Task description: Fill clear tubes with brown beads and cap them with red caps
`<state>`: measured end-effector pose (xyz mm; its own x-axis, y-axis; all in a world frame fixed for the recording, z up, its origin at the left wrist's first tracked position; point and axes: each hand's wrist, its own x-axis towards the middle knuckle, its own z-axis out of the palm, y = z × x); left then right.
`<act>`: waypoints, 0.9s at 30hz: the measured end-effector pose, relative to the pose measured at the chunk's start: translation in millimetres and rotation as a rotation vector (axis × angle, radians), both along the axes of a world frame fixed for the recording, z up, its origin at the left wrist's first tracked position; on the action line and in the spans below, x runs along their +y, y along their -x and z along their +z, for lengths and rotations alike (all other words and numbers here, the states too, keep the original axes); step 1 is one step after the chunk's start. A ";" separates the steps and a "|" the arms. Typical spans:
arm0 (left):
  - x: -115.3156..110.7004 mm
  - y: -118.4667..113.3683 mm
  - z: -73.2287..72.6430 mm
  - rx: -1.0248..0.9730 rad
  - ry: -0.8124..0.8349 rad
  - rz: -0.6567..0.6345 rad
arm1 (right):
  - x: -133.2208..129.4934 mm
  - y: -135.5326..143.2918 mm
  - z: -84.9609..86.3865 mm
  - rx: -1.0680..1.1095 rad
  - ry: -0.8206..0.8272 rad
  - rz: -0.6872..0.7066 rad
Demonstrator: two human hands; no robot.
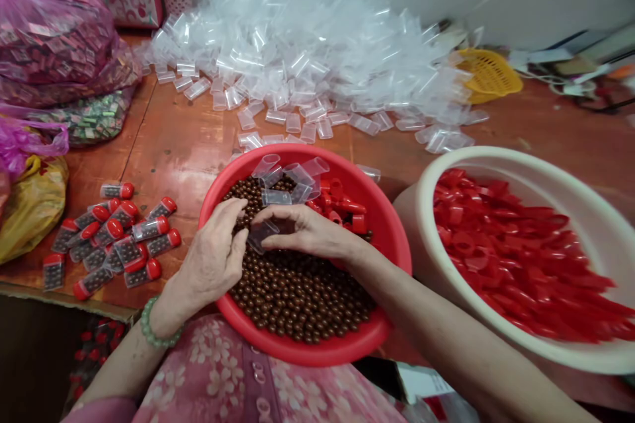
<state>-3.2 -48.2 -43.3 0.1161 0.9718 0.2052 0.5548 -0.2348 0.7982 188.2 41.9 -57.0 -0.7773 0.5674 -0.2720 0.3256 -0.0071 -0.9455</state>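
Observation:
Over a red basin point(391, 244) of brown balls point(302, 297), my right hand point(307, 231) pinches a clear plastic tube point(262, 236) between thumb and fingers. Beside that tube, my left hand point(215, 251) is curved with its thumb and fingers apart, and I see nothing in it. Several more clear tubes point(297, 175) lie on the balls at the far side of the basin. Red caps point(340, 205) sit next to them on the right. On the table at the left lie several ball-filled tubes with red caps point(110, 231).
A large heap of clear tubes point(307, 53) spreads along the wall, near a yellow basket point(489, 76). A white tub point(426, 211) of red caps stands at the right. Plastic bags point(54, 46) of small packets crowd the left. The table edge point(64, 303) runs in front.

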 end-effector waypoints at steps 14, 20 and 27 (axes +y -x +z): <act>2.4 -4.8 -6.3 0.112 -0.088 0.055 | -11.9 32.9 16.4 -0.580 -0.761 0.581; -1.9 -16.6 -6.6 0.319 0.000 0.030 | -26.6 42.7 -18.8 -0.252 -0.469 0.234; -3.5 -21.6 -8.6 0.303 0.019 0.061 | -31.8 40.8 -39.5 -0.067 -0.308 0.081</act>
<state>18.4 -51.7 -51.9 0.1102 0.9822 0.1520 0.7808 -0.1802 0.5982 147.4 10.1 -96.5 -0.8095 0.5679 -0.1492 0.3749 0.3043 -0.8757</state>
